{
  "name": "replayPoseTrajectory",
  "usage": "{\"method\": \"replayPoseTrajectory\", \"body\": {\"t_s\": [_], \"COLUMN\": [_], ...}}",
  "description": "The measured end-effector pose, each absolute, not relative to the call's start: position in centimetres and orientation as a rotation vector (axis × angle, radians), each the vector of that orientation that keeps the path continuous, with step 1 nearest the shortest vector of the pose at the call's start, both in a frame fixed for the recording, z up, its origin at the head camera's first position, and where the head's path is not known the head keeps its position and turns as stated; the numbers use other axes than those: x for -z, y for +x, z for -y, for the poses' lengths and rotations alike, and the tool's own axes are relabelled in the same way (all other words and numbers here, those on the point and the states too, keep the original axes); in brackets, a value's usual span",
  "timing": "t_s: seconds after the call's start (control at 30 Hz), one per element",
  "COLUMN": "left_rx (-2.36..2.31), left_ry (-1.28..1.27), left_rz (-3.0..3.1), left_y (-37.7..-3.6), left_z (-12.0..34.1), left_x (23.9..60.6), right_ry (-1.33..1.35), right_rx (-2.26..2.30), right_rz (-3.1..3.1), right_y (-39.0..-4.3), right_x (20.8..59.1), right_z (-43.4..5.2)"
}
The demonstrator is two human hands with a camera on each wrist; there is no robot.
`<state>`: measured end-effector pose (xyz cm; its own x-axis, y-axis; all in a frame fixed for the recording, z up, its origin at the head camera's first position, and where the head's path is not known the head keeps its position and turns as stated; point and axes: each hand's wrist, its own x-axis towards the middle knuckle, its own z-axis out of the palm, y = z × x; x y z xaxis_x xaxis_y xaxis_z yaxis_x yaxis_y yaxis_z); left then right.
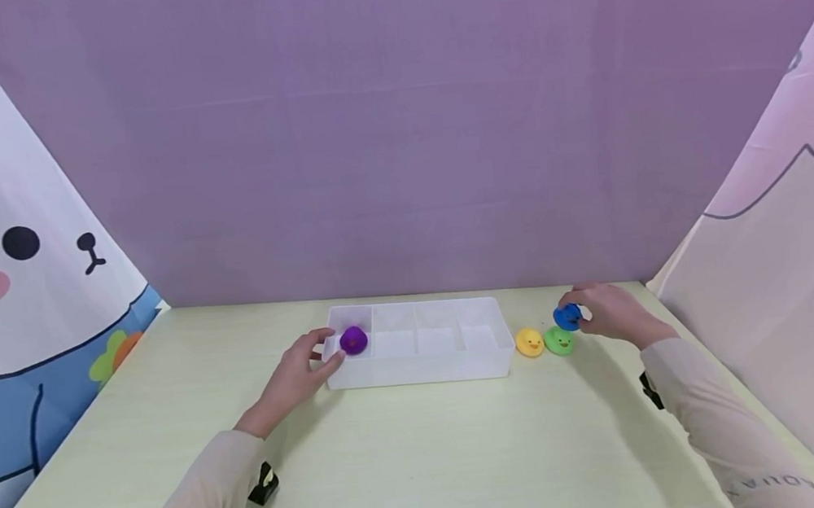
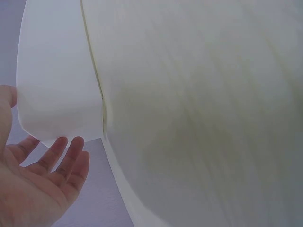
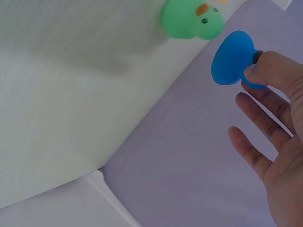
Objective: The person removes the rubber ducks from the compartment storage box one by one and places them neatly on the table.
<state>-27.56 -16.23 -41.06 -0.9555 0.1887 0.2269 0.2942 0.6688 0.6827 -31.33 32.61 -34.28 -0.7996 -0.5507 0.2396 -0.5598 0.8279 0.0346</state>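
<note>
A small blue rubber duck (image 1: 568, 317) is pinched between thumb and forefinger of the right hand (image 1: 610, 314), lifted just above the pale yellow-green tabletop (image 1: 426, 456), while the other fingers (image 3: 262, 125) are spread loosely. Just beside it, a green rubber duck (image 1: 558, 341) and a yellow rubber duck (image 1: 529, 342) are stood touching, right of the white plastic divided tray (image 1: 418, 367). A purple rubber duck (image 1: 353, 340) is seen in the tray's leftmost compartment. The left hand (image 1: 299, 372) is rested relaxed and empty against the tray's left end
</note>
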Motion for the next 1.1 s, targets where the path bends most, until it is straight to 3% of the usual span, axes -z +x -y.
{"method": "replayPoseTrajectory", "body": {"t_s": [1.1], "left_rx": [1.152], "left_ry": [-0.388], "left_rz": [2.746], "left_y": [-27.4], "left_z": [16.0], "left_x": [41.0], "right_ry": [0.741], "right_rx": [-0.096], "right_rz": [2.871], "right_y": [-30.8], "right_x": [38.8], "right_z": [-36.2]}}
